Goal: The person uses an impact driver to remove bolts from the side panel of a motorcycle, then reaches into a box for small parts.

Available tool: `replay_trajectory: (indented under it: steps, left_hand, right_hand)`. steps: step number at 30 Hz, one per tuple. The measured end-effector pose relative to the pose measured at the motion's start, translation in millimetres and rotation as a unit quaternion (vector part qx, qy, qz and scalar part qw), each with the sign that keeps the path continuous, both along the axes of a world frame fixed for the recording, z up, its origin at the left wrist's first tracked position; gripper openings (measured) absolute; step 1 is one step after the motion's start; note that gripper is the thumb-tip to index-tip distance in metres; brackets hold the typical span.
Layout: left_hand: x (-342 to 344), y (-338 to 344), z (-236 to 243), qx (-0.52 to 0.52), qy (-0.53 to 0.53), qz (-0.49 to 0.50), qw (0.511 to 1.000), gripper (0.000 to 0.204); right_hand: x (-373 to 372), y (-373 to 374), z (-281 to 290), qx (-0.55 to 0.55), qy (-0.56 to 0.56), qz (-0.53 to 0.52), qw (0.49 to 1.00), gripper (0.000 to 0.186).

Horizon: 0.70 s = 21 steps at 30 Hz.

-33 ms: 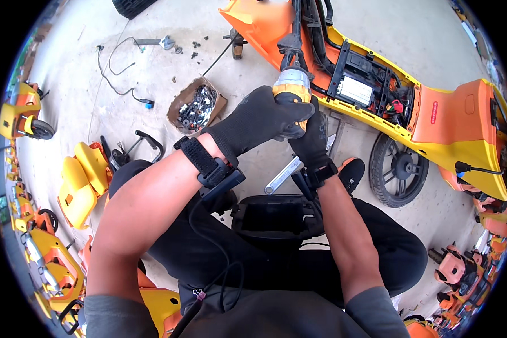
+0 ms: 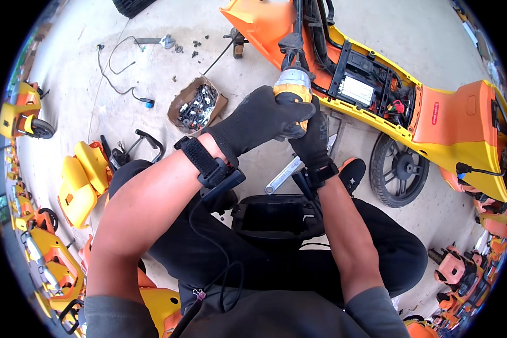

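My gloved left hand (image 2: pixel 267 118) is wrapped over a yellow and grey power tool (image 2: pixel 292 84). My gloved right hand (image 2: pixel 312 141) grips it from below and to the right, partly hidden behind it. The tool's nose meets the black steering-column parts (image 2: pixel 293 48) of an orange and yellow scooter (image 2: pixel 445 112); the exact contact is hidden. Below my right hand lies a silver spanner (image 2: pixel 281 176). A black open case (image 2: pixel 273 217) sits between my legs.
A cardboard box of fasteners (image 2: pixel 197 104), an adjustable wrench (image 2: pixel 155 41), loose cables (image 2: pixel 116 73) and yellow panels (image 2: pixel 76 186) lie at left. The scooter's wheel (image 2: pixel 400 169) is beside my right foot. More scooters (image 2: pixel 28 112) and orange parts (image 2: pixel 453 265) line both sides.
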<state>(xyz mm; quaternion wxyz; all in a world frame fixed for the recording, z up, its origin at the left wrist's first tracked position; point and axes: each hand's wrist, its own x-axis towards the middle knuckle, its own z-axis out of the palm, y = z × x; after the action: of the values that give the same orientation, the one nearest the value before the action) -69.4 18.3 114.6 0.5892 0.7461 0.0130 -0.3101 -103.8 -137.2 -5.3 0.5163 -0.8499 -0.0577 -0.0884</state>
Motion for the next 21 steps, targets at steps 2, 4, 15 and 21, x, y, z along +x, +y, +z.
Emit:
replay_trajectory:
  steps: [2,4,15,21]
  left_hand:
    - [2,1,-7,0.000,-0.004,0.002,1.000,0.061]
    - [3,-1,-9,-0.007,-0.008,-0.004,1.000,0.062]
    - [4,-2,5,0.070,0.002,-0.027,0.997,0.056]
    - [4,1,2,0.068,-0.041,-0.034,0.996,0.059]
  right_hand:
    - [2,-1,1,-0.020,-0.007,-0.001,1.000,0.065]
    - [3,-2,-2,-0.013,-0.006,-0.002,1.000,0.064]
    - [1,6,-10,0.047,0.028,-0.013,0.998,0.062]
    - [2,10,-16,0.053,0.010,-0.012,0.998,0.061]
